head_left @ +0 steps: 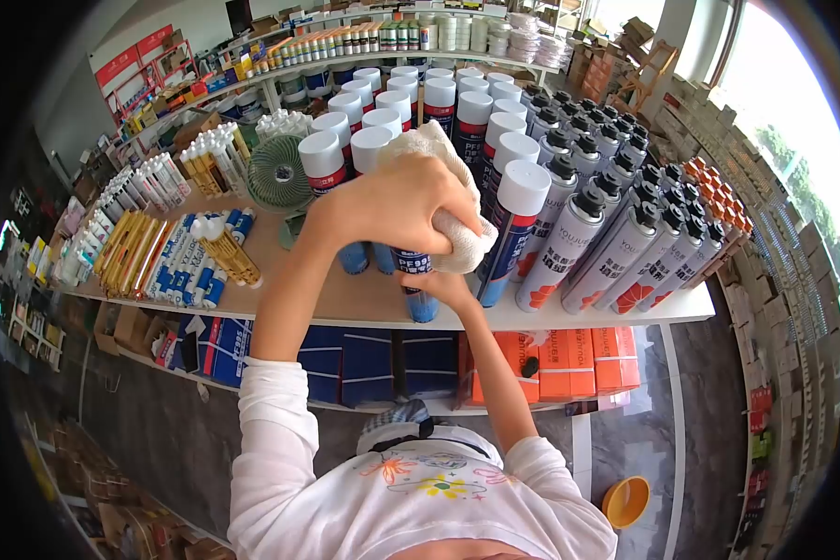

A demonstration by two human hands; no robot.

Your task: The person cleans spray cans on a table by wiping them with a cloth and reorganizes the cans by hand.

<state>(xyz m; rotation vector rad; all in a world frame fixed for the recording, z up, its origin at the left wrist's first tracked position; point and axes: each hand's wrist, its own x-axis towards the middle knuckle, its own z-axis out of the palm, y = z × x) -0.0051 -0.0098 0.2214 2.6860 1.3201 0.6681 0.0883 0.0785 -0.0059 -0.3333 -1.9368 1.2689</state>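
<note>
My left hand is closed on a cream cloth, which wraps over the top of a blue spray can. Lower down, the fingers of my right hand grip the same can near its base, at the front edge of the table. The cloth and my left hand hide the can's upper part. Just right of it stands another blue can with a white cap. More white-capped cans stand in rows behind and to the left.
Silver foam cans with black tops fill the table's right side. A green fan and sealant tubes are on the left. Orange boxes and dark blue boxes lie on the shelf below. A yellow bowl is on the floor.
</note>
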